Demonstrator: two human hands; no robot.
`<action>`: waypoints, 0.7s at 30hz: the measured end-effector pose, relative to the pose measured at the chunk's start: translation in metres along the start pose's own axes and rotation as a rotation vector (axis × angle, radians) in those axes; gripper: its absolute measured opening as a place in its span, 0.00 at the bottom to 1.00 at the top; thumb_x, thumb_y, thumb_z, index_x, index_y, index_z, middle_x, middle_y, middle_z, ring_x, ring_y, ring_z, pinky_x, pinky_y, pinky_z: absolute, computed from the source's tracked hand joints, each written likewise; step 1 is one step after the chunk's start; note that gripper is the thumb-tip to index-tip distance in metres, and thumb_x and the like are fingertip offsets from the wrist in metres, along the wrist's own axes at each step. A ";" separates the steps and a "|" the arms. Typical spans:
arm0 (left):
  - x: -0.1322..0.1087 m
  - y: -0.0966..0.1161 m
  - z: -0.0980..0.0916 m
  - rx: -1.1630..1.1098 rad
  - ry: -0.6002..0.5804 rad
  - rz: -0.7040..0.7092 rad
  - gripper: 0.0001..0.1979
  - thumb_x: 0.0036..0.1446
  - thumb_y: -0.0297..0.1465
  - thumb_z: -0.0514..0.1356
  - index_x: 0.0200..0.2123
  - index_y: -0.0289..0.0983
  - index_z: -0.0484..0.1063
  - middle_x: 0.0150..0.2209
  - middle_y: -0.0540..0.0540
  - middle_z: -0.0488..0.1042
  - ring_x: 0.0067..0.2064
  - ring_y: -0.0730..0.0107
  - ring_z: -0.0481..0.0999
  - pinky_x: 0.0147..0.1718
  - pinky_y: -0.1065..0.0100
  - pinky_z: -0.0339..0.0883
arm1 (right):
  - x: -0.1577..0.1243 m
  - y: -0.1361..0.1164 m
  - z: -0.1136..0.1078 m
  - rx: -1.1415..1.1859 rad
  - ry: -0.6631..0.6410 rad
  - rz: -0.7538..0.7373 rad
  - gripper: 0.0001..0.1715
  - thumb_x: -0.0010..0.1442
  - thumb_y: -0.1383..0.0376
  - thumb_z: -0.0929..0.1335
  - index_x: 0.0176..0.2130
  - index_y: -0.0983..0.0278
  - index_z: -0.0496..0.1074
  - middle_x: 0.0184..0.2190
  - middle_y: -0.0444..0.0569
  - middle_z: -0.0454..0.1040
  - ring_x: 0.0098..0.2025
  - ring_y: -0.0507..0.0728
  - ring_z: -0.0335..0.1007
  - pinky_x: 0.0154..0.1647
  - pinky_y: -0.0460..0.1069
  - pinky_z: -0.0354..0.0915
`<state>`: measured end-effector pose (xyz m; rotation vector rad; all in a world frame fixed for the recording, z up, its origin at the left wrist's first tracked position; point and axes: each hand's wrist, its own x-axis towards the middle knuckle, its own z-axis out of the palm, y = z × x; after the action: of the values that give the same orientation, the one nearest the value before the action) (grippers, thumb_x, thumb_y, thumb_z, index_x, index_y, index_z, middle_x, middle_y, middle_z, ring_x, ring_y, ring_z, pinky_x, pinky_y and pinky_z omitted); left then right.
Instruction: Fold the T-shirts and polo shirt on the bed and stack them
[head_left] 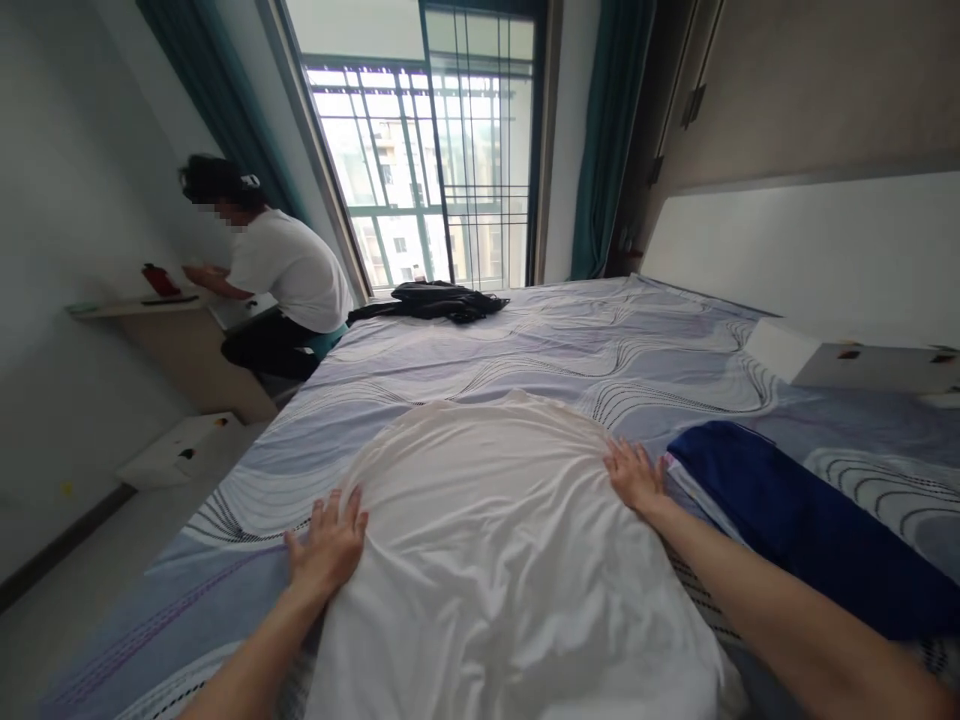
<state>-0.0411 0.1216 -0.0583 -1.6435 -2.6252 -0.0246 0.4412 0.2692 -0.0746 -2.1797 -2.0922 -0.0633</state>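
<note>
A white garment point(487, 540) lies spread flat on the bed point(570, 340), which is covered by a blue-grey sheet with wavy lines. My left hand point(328, 540) rests flat on the garment's left edge with its fingers apart. Pressed flat on the right edge is my right hand point(634, 475), fingers spread. Neither hand grips the cloth. Just right of my right hand lies a dark blue folded cloth point(795, 520).
A black garment point(435, 300) lies bunched at the far end of the bed by the window. Another person in a white shirt point(289, 270) leans over a shelf point(135, 305) at the left wall. A white headboard point(825, 250) runs along the right. Bare floor point(97, 570) lies at left.
</note>
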 end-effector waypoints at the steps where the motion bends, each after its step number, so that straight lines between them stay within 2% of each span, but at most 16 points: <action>1: -0.018 0.008 -0.001 0.013 0.027 -0.039 0.29 0.70 0.38 0.37 0.70 0.41 0.54 0.73 0.38 0.48 0.72 0.36 0.46 0.59 0.24 0.44 | -0.018 -0.005 -0.001 -0.016 0.042 0.030 0.31 0.73 0.60 0.54 0.70 0.62 0.56 0.71 0.56 0.52 0.72 0.69 0.43 0.69 0.71 0.39; 3: -0.063 0.035 0.003 0.048 0.108 -0.005 0.28 0.69 0.36 0.40 0.69 0.37 0.58 0.72 0.35 0.49 0.72 0.32 0.43 0.60 0.24 0.42 | -0.066 -0.025 0.000 -0.022 0.108 -0.010 0.32 0.72 0.60 0.55 0.71 0.64 0.55 0.72 0.57 0.48 0.73 0.71 0.39 0.69 0.71 0.35; 5: -0.114 0.063 0.013 0.043 0.159 0.159 0.28 0.69 0.37 0.43 0.69 0.40 0.56 0.73 0.38 0.47 0.73 0.39 0.44 0.63 0.30 0.43 | -0.120 -0.045 0.004 0.046 0.059 -0.191 0.33 0.71 0.57 0.57 0.71 0.58 0.53 0.73 0.52 0.46 0.74 0.68 0.38 0.70 0.68 0.37; 7: -0.163 0.076 0.023 0.017 0.158 0.263 0.29 0.67 0.39 0.45 0.69 0.43 0.56 0.73 0.41 0.48 0.73 0.44 0.45 0.65 0.36 0.45 | -0.167 -0.050 0.007 0.108 0.001 -0.315 0.34 0.71 0.53 0.57 0.72 0.53 0.51 0.74 0.47 0.44 0.74 0.66 0.37 0.70 0.68 0.37; 8: -0.184 0.074 0.026 0.007 0.149 0.286 0.29 0.67 0.40 0.45 0.70 0.43 0.56 0.73 0.42 0.48 0.73 0.46 0.47 0.65 0.38 0.46 | -0.186 -0.046 0.006 0.123 -0.014 -0.339 0.34 0.70 0.53 0.57 0.72 0.52 0.51 0.74 0.46 0.44 0.74 0.66 0.37 0.70 0.68 0.36; 10: -0.215 0.056 0.027 0.001 0.117 0.305 0.30 0.66 0.41 0.44 0.70 0.42 0.56 0.73 0.43 0.49 0.72 0.47 0.48 0.65 0.41 0.47 | -0.213 -0.023 0.004 0.122 0.000 -0.298 0.35 0.70 0.54 0.57 0.72 0.58 0.52 0.73 0.50 0.46 0.74 0.65 0.39 0.71 0.67 0.37; 12: -0.234 0.029 0.022 0.012 0.079 0.277 0.32 0.65 0.42 0.44 0.69 0.39 0.57 0.72 0.41 0.51 0.72 0.46 0.50 0.64 0.40 0.49 | -0.229 0.009 0.000 0.110 0.055 -0.163 0.38 0.67 0.54 0.59 0.70 0.69 0.55 0.71 0.60 0.51 0.71 0.67 0.46 0.70 0.63 0.44; 14: -0.246 0.002 0.013 0.025 0.080 0.178 0.38 0.61 0.46 0.47 0.67 0.28 0.59 0.70 0.31 0.56 0.70 0.42 0.55 0.62 0.42 0.54 | -0.239 0.040 -0.004 0.128 0.103 0.016 0.41 0.64 0.50 0.62 0.64 0.76 0.63 0.65 0.70 0.61 0.65 0.71 0.57 0.65 0.62 0.54; 16: -0.255 -0.018 0.004 0.016 0.118 0.043 0.43 0.57 0.50 0.49 0.61 0.18 0.64 0.63 0.20 0.63 0.64 0.36 0.63 0.58 0.45 0.61 | -0.247 0.063 -0.006 0.228 0.099 0.138 0.35 0.62 0.48 0.63 0.53 0.74 0.73 0.54 0.70 0.70 0.57 0.72 0.67 0.59 0.61 0.61; 17: -0.258 -0.025 0.000 -0.017 0.120 -0.010 0.42 0.55 0.51 0.49 0.56 0.18 0.68 0.58 0.19 0.68 0.59 0.36 0.68 0.56 0.47 0.63 | -0.250 0.068 -0.008 0.322 0.076 0.155 0.32 0.62 0.48 0.62 0.46 0.71 0.76 0.49 0.68 0.73 0.53 0.71 0.69 0.58 0.60 0.63; 19: -0.262 -0.035 -0.007 -0.176 0.048 -0.086 0.32 0.55 0.50 0.48 0.44 0.29 0.75 0.46 0.27 0.77 0.49 0.42 0.76 0.50 0.51 0.68 | -0.254 0.070 -0.014 0.594 0.016 0.144 0.30 0.63 0.46 0.59 0.39 0.66 0.76 0.43 0.63 0.76 0.49 0.67 0.72 0.56 0.58 0.66; 21: -0.261 -0.041 -0.012 -0.430 -0.040 -0.154 0.22 0.57 0.48 0.45 0.34 0.39 0.72 0.35 0.38 0.78 0.40 0.50 0.78 0.44 0.56 0.71 | -0.255 0.063 -0.023 0.906 -0.017 0.150 0.33 0.64 0.44 0.55 0.42 0.63 0.76 0.42 0.58 0.78 0.47 0.65 0.74 0.53 0.56 0.69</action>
<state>0.0366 -0.1312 -0.0574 -1.5435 -2.9220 -0.6069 0.4941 0.0113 -0.0837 -1.7221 -1.4849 0.7556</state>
